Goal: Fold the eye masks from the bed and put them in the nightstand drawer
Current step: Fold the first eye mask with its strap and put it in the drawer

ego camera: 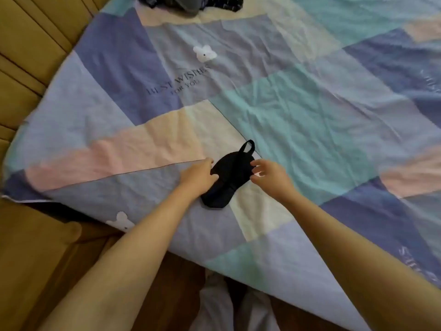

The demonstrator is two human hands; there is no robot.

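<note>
- The left hand (199, 175) rests on the near-left edge of a black eye mask (226, 180), its fingers curled together against the fabric; whether this grip truly pinches the mask or only presses it cannot be told.
- The right hand (268, 174) sits at the mask's right edge with thumb and fingers parted, the fingertips (255, 163) just touching the dark cloth.
- The eye mask lies on the bed (310, 120) between the two hands, its upper part seemingly doubled over, and a strap loop (248, 146) stands up at its far end.
- Under it is a patchwork quilt of blue, teal, pink and cream blocks, lightly wrinkled, with printed words (177, 82) and a small white bear figure (204, 53) farther up.
- A second white bear print (123, 222) shows near the quilt's left corner.
- At the far top edge a heap of dark cloth (188, 3) lies on the bed, well apart from the hands; what it holds is unclear.
- The quilt's near edge hangs over a dark wooden floor (181, 278), beside the person's pale trouser legs (214, 304).
- A tan padded surround (31, 56) borders the bed on the left.
- The wide stretch of quilt to the right and beyond the mask is bare.
</note>
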